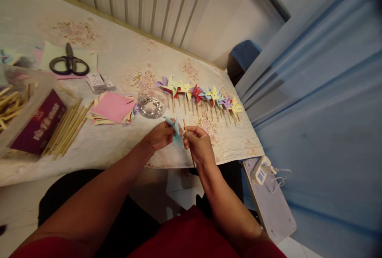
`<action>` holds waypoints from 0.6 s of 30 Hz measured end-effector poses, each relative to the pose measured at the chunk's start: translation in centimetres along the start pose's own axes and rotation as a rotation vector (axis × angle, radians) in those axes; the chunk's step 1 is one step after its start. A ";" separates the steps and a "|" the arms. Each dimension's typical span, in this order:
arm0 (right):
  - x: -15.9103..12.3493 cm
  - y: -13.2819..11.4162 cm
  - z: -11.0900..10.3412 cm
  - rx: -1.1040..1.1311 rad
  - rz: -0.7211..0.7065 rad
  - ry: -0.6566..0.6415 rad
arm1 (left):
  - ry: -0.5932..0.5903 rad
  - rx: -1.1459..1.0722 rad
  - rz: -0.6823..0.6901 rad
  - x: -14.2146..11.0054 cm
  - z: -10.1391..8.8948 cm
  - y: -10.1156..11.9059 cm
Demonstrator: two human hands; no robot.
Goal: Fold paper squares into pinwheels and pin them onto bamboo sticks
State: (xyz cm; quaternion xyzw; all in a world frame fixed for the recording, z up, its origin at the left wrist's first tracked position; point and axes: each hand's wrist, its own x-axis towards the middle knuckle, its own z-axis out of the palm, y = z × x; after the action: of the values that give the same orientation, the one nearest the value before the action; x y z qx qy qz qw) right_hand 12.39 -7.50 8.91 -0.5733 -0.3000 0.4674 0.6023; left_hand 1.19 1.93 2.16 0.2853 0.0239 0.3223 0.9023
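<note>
Near the table's front edge, my left hand (162, 133) is closed on a folded light-blue paper pinwheel (174, 126). Just to its right, my right hand (199, 143) grips a thin wooden stick (192, 157), held nearly upright with its top end close to the blue paper. Whether stick and paper touch I cannot tell. Beyond my hands sits a round clear dish of small metal pins (151, 106). A row of finished-looking pinwheels on sticks (197, 93), in yellow, red, blue and purple, lies to the right of the dish.
Left of the dish is a stack of coloured paper squares (113, 108), with small boxes (100, 82) behind it. Black-handled scissors (69, 65) lie on paper. Loose sticks (68, 128) rest beside a plastic bag (36, 118). A power strip (260, 170) sits on a stool (276, 206).
</note>
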 end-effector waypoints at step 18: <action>-0.5 0.0 1.2 -0.187 -0.032 0.140 | -0.037 -0.020 0.002 -0.2 -0.1 -0.1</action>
State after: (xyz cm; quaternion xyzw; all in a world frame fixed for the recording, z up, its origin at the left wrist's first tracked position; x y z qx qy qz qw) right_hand 11.09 -7.40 9.17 -0.6535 -0.3087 0.3867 0.5729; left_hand 1.04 1.84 1.99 0.2820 0.0036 0.3181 0.9051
